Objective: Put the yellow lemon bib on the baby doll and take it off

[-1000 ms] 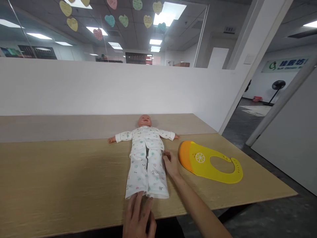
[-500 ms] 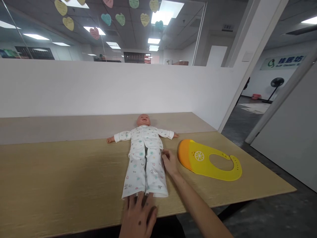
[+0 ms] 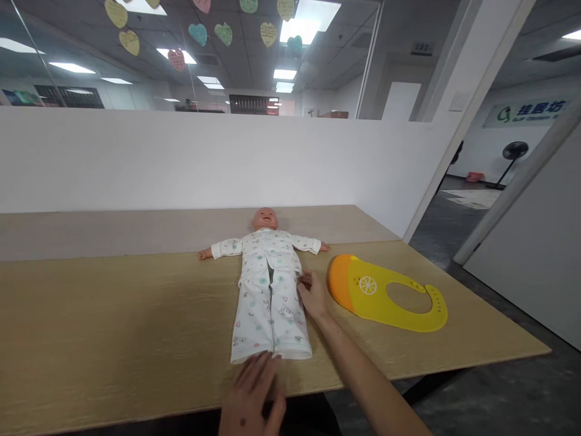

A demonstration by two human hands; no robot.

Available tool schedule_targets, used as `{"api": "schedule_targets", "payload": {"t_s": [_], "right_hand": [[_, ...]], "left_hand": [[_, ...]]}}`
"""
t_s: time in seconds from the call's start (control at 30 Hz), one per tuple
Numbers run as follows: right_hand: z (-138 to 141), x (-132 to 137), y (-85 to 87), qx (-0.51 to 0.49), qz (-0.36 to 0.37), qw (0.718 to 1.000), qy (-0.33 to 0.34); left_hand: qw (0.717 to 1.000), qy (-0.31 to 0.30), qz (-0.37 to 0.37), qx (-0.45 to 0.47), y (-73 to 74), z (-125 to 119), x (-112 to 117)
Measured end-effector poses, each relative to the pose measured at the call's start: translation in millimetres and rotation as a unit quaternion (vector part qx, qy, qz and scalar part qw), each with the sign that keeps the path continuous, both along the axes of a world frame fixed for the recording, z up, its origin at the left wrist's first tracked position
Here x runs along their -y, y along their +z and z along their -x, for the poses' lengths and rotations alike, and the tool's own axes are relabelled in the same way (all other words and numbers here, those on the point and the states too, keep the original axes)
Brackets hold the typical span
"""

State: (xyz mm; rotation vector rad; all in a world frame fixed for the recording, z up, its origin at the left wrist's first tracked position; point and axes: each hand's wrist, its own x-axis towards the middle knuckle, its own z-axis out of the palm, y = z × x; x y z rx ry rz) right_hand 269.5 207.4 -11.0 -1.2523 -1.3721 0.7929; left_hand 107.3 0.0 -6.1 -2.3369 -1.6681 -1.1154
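R hand (image 3: 312, 295) is prob. pinching baby doll's (image 3: 265, 218) PJ pants (image 3: 270, 321) at hip; L hand (image 3: 252, 387) is lying open by cuffs, yellow bib (image 3: 376, 293) sitting beside on desk (image 3: 113, 315).

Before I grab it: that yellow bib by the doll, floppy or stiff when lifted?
Probably floppy: the yellow bib looks like thin moulded rubber lying flat, and the narrow neck strap should droop. The orange pocket seems thicker, so it may hold its curve. It likely feels light and, if rubbery, may drag rather than slide on the table.
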Motion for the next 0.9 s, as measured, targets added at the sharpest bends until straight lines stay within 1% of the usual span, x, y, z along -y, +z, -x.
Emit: {"api": "schedule_targets", "payload": {"t_s": [0.07, 0.1, 0.13, 0.17, 0.23, 0.3, 0.33, 0.4, 0.47, 0.6, 0.67, 0.77, 0.83, 0.9], "right_hand": [[-1.4, -6.6, 2.1, 0.043, 0.0, 0.999, -0.015], [-1.7, -10.5, 4.3, 0.073, -0.001, 0.997, -0.025], [-1.6, -14.5, 7.0, 0.104, 0.0, 0.994, -0.035], [-0.9, -18.5, 10.0, 0.133, 0.002, 0.99, -0.045], [1.7, -25.0, 15.4, 0.173, 0.011, 0.983, -0.056], [4.9, -28.7, 18.8, 0.182, 0.013, 0.982, -0.056], [6.3, -29.6, 19.5, 0.182, 0.01, 0.982, -0.054], [7.9, -29.5, 19.3, 0.189, 0.002, 0.981, -0.049], [7.8, -28.2, 18.3, 0.201, 0.001, 0.978, -0.047], [6.3, -25.9, 19.2, 0.216, 0.011, 0.975, -0.045], [6.7, -25.5, 22.3, 0.253, 0.025, 0.966, -0.035], [8.0, -25.2, 28.7, 0.313, 0.064, 0.948, -0.017], [8.7, -24.8, 32.0, 0.337, 0.084, 0.938, -0.012], [9.1, -24.3, 33.7, 0.355, 0.087, 0.931, -0.01]], "left_hand": [[0.991, 0.031, 0.054, 0.119, 9.9, 19.4, -12.8], [0.98, 0.076, 0.071, 0.17, 15.4, 30.2, -24.6], [0.968, 0.113, 0.099, 0.199, 20.7, 41.1, -39.6], [0.961, 0.132, 0.135, 0.2, 25.4, 51.3, -57.1], [0.95, 0.206, 0.172, 0.161, 31.9, 67.4, -94.7], [0.943, 0.223, 0.224, 0.101, 34.5, 75.6, -127.7], [0.942, 0.226, 0.238, 0.075, 34.7, 76.7, -140.4], [0.943, 0.227, 0.241, 0.042, 34.1, 74.0, -157.2], [0.943, 0.238, 0.23, 0.027, 33.2, 68.2, -165.2], [0.94, 0.252, 0.229, -0.007, 30.7, 60.8, -172.3], [0.937, 0.258, 0.235, -0.018, 29.2, 60.2, -176.8], [0.931, 0.269, 0.245, -0.025, 27.9, 60.0, -184.2], [0.931, 0.264, 0.248, -0.029, 28.0, 59.9, -187.5], [0.936, 0.254, 0.243, -0.031, 28.4, 60.5, -188.3]]}}
